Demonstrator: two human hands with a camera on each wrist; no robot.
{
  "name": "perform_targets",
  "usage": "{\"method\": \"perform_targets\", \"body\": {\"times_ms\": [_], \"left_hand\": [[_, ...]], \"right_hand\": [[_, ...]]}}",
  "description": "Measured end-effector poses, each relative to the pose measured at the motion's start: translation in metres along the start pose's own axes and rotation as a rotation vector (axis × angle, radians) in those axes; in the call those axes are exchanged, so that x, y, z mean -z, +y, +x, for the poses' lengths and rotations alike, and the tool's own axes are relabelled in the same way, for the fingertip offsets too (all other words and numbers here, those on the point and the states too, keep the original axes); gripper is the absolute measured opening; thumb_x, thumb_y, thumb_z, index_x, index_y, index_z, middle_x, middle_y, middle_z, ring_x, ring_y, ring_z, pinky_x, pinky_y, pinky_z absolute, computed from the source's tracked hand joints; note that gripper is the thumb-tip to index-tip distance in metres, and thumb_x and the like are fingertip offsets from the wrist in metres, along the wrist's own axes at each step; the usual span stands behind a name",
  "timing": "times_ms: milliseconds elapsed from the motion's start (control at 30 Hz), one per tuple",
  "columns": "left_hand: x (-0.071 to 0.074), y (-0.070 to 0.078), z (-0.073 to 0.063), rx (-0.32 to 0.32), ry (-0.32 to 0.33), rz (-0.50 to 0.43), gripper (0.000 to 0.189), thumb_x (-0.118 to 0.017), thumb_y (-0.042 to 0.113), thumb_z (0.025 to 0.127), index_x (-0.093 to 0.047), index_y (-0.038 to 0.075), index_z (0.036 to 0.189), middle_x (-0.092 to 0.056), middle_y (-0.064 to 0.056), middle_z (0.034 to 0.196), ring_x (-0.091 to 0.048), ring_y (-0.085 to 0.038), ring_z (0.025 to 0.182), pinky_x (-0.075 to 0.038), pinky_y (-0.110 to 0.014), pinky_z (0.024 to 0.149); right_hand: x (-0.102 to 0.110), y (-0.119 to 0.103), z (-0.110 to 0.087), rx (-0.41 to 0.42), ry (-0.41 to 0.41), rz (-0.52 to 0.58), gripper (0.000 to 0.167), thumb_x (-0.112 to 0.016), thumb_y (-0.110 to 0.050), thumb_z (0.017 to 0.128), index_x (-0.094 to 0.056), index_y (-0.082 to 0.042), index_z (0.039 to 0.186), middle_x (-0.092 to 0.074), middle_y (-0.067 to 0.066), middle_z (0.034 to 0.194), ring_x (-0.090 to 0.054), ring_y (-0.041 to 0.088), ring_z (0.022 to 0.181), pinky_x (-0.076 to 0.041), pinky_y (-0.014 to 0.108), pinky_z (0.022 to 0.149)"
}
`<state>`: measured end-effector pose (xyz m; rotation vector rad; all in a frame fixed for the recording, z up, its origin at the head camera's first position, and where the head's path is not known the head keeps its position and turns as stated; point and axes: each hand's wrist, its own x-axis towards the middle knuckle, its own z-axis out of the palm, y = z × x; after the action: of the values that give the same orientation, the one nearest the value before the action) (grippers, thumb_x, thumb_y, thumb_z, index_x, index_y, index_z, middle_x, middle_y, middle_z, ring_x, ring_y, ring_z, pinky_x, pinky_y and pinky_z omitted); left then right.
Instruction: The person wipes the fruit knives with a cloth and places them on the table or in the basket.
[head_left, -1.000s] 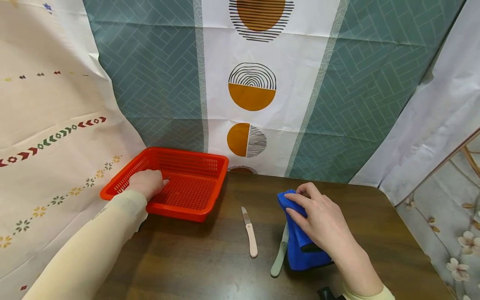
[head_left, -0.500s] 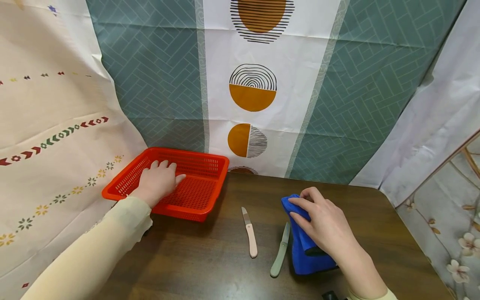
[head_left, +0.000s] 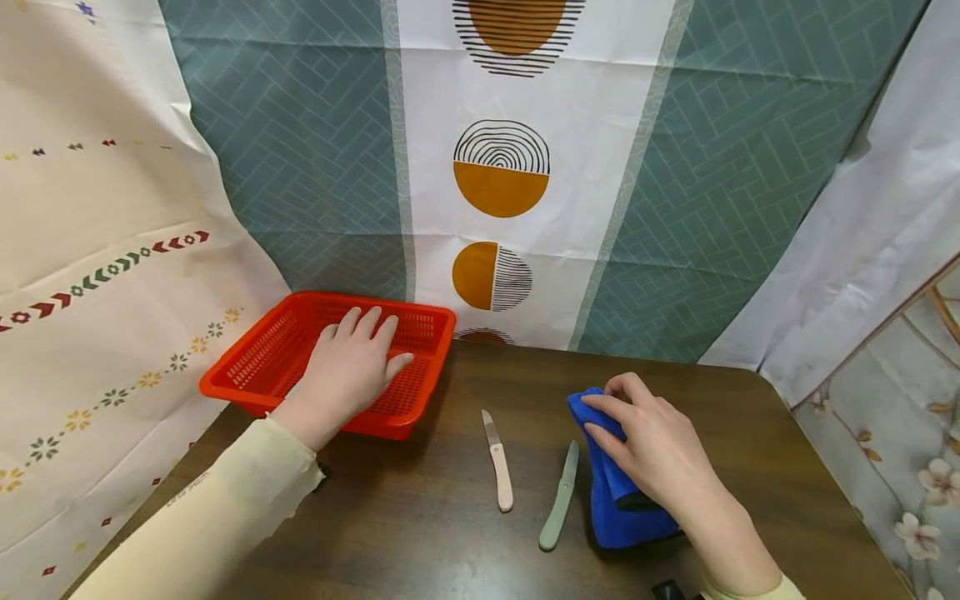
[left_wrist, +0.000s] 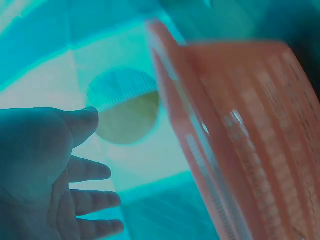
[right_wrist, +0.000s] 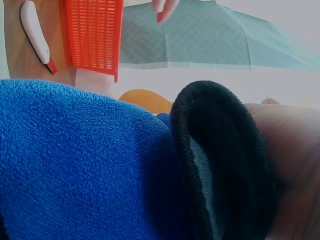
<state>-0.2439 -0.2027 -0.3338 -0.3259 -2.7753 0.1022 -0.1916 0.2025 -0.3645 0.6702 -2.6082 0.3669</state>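
Note:
My left hand [head_left: 345, 367] is over the red plastic basket [head_left: 401, 432], fingers spread and holding nothing. In the left wrist view the basket wall [left_wrist: 240, 125] stands apart from that hand [left_wrist: 60, 170]. A small pale thing shows beside the hand inside the basket; its kind is hidden. At the right, my right hand [head_left: 663, 446] pinches a folded blue towel [head_left: 626, 525] between thumb and fingers. The right wrist view has the towel's blue pile [right_wrist: 85, 160] and dark underside up close. Left of the towel lies a green-handled knife [head_left: 558, 508].
Between basket and towel, a second knife [head_left: 501, 475] with a pale pink handle lies on the brown wooden table [head_left: 420, 517], blade pointing away. Patterned cloth [head_left: 510, 275] hangs behind the table, and more cloth hangs at both sides.
My left hand has risen out of the basket, moved right and spread its fingers. My right hand has shifted the towel slightly right and nearer, uncovering the green knife's blade.

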Motion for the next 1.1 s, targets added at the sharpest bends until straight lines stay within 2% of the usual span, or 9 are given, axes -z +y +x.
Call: {"method": "perform_targets", "body": {"times_ms": [200,467,700,867,1100], "left_hand": [[0.009,0.033,-0.011,-0.09,0.086,0.007,0.07,-0.072,0.049,0.105,-0.059,0.003,0.156,-0.057,-0.025,0.158,-0.05,-0.051,0.146,-0.045,-0.065,0.115],[0.007,0.072,-0.03,-0.206,0.175,-0.031,0.068,-0.077,0.049,0.102,-0.064,0.006,0.152,-0.064,-0.02,0.152,-0.058,-0.047,0.141,-0.051,-0.06,0.111],[-0.001,0.097,-0.043,-0.278,0.164,-0.071,0.065,-0.077,0.048,0.103,-0.064,0.007,0.152,-0.065,-0.017,0.151,-0.06,-0.045,0.139,-0.051,-0.056,0.112],[-0.009,0.109,-0.048,-0.294,0.146,-0.081,0.065,-0.077,0.049,0.103,-0.065,0.008,0.151,-0.065,-0.016,0.151,-0.061,-0.042,0.138,-0.053,-0.054,0.11],[-0.024,0.124,-0.055,-0.307,0.144,-0.081,0.063,-0.076,0.053,0.102,-0.068,0.01,0.147,-0.069,-0.012,0.143,-0.066,-0.036,0.128,-0.058,-0.048,0.102]], "right_hand": [[0.0,-0.001,0.001,0.009,-0.001,-0.006,0.041,-0.091,-0.021,0.093,-0.081,-0.016,0.133,-0.061,0.009,0.125,-0.066,0.027,0.087,-0.059,0.048,0.074],[-0.001,-0.001,0.001,0.025,0.011,-0.005,0.041,-0.092,-0.02,0.093,-0.081,-0.015,0.131,-0.061,0.009,0.125,-0.066,0.026,0.086,-0.058,0.048,0.074],[-0.001,-0.002,0.0,0.04,0.02,-0.005,0.04,-0.092,-0.019,0.092,-0.081,-0.015,0.13,-0.062,0.009,0.124,-0.066,0.027,0.085,-0.058,0.047,0.073],[-0.001,-0.003,0.0,0.037,0.009,-0.007,0.041,-0.092,-0.019,0.092,-0.082,-0.015,0.13,-0.062,0.009,0.124,-0.066,0.026,0.085,-0.058,0.047,0.074],[-0.003,-0.004,0.0,0.038,0.001,-0.005,0.039,-0.092,-0.019,0.092,-0.082,-0.016,0.129,-0.062,0.009,0.124,-0.066,0.027,0.085,-0.059,0.047,0.073]]}}
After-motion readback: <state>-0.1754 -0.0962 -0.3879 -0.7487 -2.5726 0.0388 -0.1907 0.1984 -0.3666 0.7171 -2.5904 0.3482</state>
